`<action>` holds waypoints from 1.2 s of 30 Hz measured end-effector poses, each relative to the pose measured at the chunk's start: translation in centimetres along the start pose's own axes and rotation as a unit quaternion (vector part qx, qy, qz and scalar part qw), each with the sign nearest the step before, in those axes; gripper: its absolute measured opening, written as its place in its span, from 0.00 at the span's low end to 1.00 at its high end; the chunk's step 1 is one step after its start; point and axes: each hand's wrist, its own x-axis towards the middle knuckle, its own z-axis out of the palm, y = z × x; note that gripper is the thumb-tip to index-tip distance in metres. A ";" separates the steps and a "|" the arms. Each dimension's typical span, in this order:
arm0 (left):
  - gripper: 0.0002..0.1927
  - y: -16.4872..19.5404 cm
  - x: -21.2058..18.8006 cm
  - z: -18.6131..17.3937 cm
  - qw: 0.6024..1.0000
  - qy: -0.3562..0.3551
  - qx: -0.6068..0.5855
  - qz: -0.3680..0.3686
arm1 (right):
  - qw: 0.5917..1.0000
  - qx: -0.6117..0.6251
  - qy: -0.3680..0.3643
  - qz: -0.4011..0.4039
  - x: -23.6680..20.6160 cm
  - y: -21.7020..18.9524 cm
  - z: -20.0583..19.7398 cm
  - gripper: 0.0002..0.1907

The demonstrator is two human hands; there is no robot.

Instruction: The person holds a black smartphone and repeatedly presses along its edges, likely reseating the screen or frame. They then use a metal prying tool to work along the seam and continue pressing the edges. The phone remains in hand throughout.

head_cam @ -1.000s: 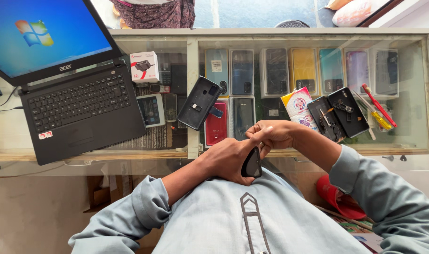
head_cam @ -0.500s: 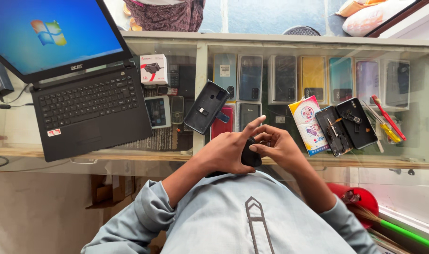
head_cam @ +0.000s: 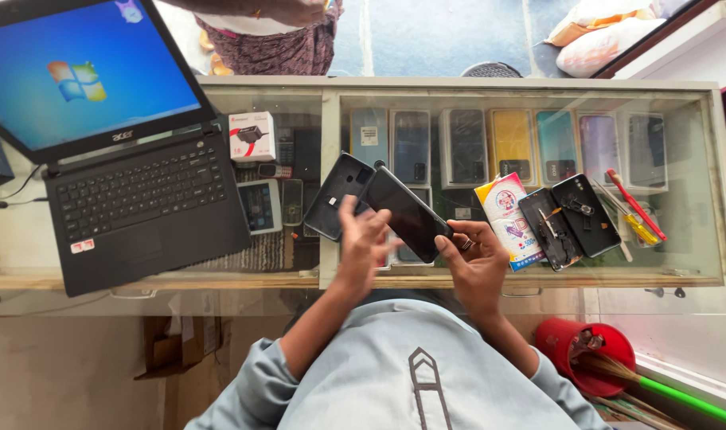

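Since the earlier frame, both hands have risen from the lap to bench height, and the dark object once cupped between them is now showing as a flat black rectangular smartphone (head_cam: 408, 213), tilted above the glass-topped bench (head_cam: 323, 275). Right hand (head_cam: 476, 263) is grasping the phone's lower right end, fingers curled around its edge. Left hand (head_cam: 366, 243) is lying open beside the phone's left edge, fingers spread and touching or nearly touching the device; it is clasping nothing. Just behind the left hand, a black plastic phone back cover (head_cam: 341, 196) is resting on the glass. To the left, an open black laptop with a blue screen (head_cam: 112, 159) is occupying the bench, with a small white box (head_cam: 251, 136) beside it. To the right of the phone, a colourful printed packet (head_cam: 506, 219) and two opened black phones (head_cam: 568, 220) are lying on the glass, near a red-handled tool (head_cam: 635, 205). Beneath the glass, a row of phones is standing on display
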 end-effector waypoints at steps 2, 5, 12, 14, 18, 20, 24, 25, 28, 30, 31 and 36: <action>0.51 -1.1 -0.2 0.9 0.996 -0.049 -0.077 0.025 | 1.000 -0.008 -0.013 -0.004 -0.9 0.1 0.9 0.14; 0.44 -1.4 -0.1 1.6 0.995 -0.015 -0.085 0.057 | 0.995 -0.028 -0.065 -0.066 -1.8 0.5 1.9 0.13; 0.37 -2.2 0.7 0.7 0.992 0.024 -0.033 0.118 | 0.994 -0.022 -0.109 0.009 -2.7 1.1 1.3 0.15; 0.38 -2.6 0.9 0.4 0.990 0.017 -0.027 0.137 | 0.993 -0.022 -0.113 0.027 -2.6 1.3 1.2 0.16; 0.39 -3.6 1.4 0.1 0.986 0.011 -0.001 0.167 | 0.990 -0.046 -0.115 0.074 -2.4 1.6 0.5 0.15; 0.40 -4.2 1.8 0.2 0.986 0.010 0.003 0.167 | 0.988 -0.035 -0.116 0.091 -2.3 1.8 0.2 0.15; 0.41 -4.9 2.5 -0.2 0.985 -0.002 0.021 0.173 | 0.987 -0.032 -0.119 0.106 -2.0 2.7 0.0 0.15; 0.41 -5.0 2.6 -0.4 0.985 -0.003 0.021 0.170 | 0.985 -0.035 -0.126 0.111 -1.9 2.9 -0.2 0.15; 0.41 -5.4 3.0 -0.8 0.985 -0.010 0.027 0.171 | 0.980 -0.056 -0.140 0.129 -1.6 3.7 -0.6 0.15; 0.41 -5.8 3.1 -1.1 0.983 -0.018 0.035 0.179 | 0.975 -0.088 -0.141 0.148 -1.4 4.2 -0.9 0.15; 0.41 -5.9 3.3 -1.2 0.984 -0.022 0.038 0.173 | 0.975 -0.087 -0.144 0.148 -1.2 4.6 -0.9 0.14; 0.43 -6.6 3.6 -1.5 0.984 -0.020 0.050 0.171 | 0.974 -0.042 -0.166 0.146 -1.3 5.4 -1.6 0.14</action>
